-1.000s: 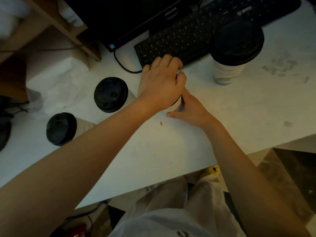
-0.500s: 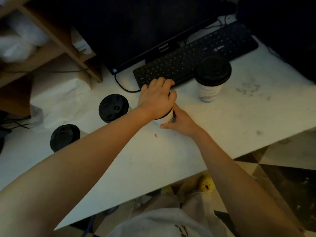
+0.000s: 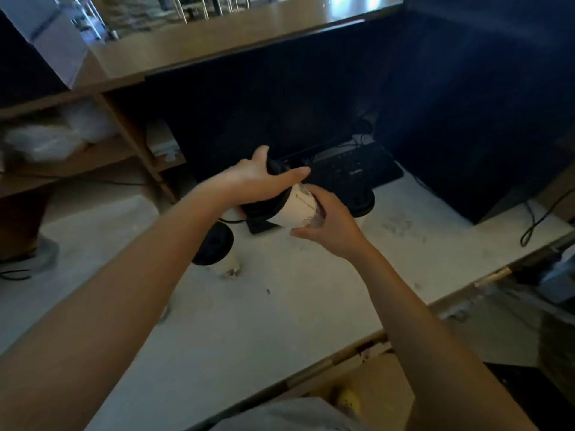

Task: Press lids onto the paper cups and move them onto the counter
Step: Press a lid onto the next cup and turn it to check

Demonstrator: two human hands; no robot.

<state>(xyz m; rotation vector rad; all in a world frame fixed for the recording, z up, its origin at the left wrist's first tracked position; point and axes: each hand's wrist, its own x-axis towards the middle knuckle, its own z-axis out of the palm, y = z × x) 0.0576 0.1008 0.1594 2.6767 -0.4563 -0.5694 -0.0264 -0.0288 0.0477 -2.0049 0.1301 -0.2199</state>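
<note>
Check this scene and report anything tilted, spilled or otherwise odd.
The white paper cup with a black plastic lid is off the white worktop and tipped steeply sideways, left hand over the lid, right hand at the base. Its wall shows brownish streaks. No spill visible.

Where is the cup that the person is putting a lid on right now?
The paper cup is held tilted in mid-air at centre frame, above the white desk and just before the keyboard, with the left hand on its lid and the right hand around its base.
</note>
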